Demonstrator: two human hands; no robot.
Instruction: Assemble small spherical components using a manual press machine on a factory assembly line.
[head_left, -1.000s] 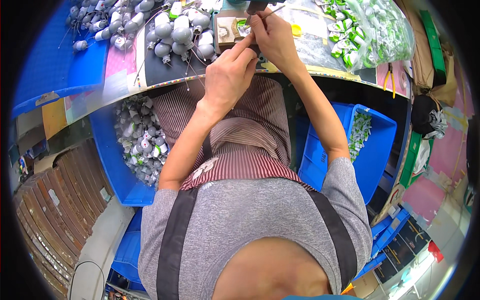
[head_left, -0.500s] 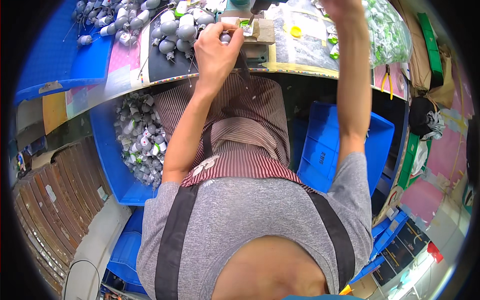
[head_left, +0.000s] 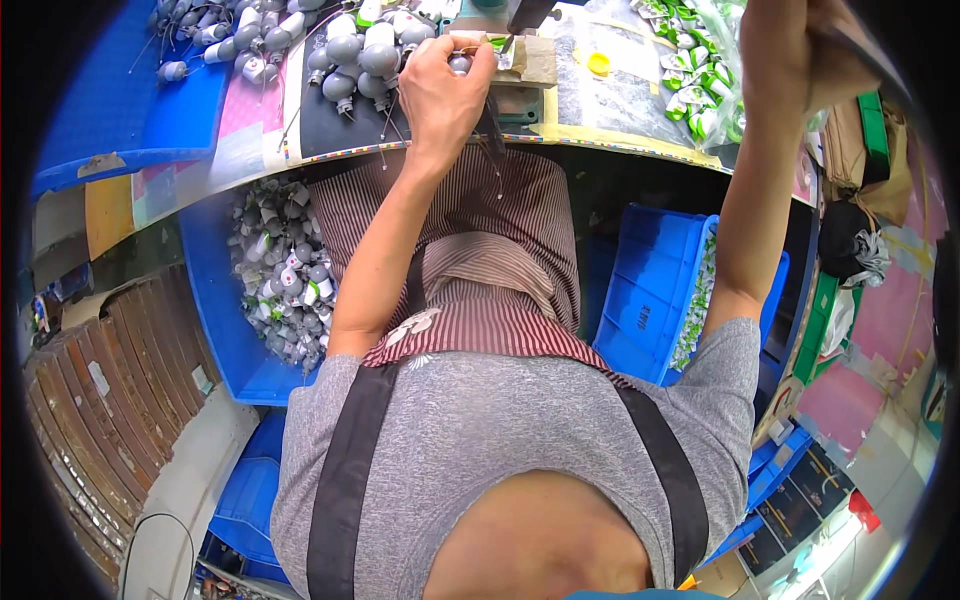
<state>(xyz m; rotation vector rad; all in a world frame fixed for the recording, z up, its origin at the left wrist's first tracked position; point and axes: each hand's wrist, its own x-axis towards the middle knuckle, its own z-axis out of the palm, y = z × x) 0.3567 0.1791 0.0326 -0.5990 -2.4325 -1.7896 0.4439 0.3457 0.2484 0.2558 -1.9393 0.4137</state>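
My left hand (head_left: 440, 95) is closed on a grey bulb-shaped part (head_left: 459, 64), thumb and fingers pinching around it. It rests against a beige block fixture (head_left: 530, 62) below the dark tip of a bench tool (head_left: 530, 12). Beside this hand lie several grey-and-white bulb-shaped parts (head_left: 378, 60) with thin wires hanging over the table edge. My right hand (head_left: 840, 65) is at the far upper right, near a clear plastic bag (head_left: 742, 100) and a spread of green-and-white small parts (head_left: 695, 80). Its fingers are smeared and cut by the picture's rim.
A yellow ring-shaped piece (head_left: 598, 64) lies on the taped worktable (head_left: 640, 120). More bulb-shaped parts fill a blue bin (head_left: 215, 330) at my left. Another blue bin (head_left: 640, 290) stands at my right below the table edge. Stacked brown cardboard (head_left: 130, 380) is at the far left.
My right hand has swung to the right, away from above the table to the upper right rim. The plastic bag has shifted, baring more green-and-white parts. My left hand stays nearly in place.
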